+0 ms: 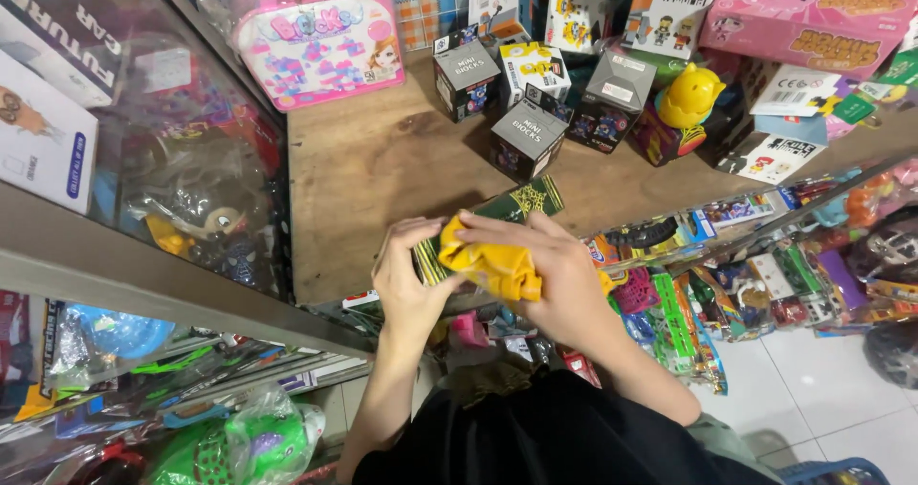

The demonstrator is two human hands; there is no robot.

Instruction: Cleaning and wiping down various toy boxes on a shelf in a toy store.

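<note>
Toy shop corner, packed with goods: wooden surface (373,169) across the middle of the frame, glass case (182,188) full of toys at left, another crowded case running off at right, white tiled floor at lower right. Along the top edge, a pink blocks case (320,35), several small dark block boxes (526,136), a yellow duck toy (690,95) and a large pink carton (813,11).

Just below centre, at the near edge of the wood, both hands meeting over a long green box (521,203) with a spiderweb print. Left hand (409,279) cupped under and around the box's near end, fingers narrow and clamped on it. Right hand (564,279) laid across the top, fingers curled tight on a crumpled yellow cloth (492,265) pressed against the box face.

Looks like wiping the box down. To do it well: hold the box firm with the left so it cannot twist, sweep the cloth in long passes along the length rather than scrubbing one spot, turn the box to reach each face, keep pressure light so the thin card does not dent, and keep elbows clear of the small boxes behind.
</note>
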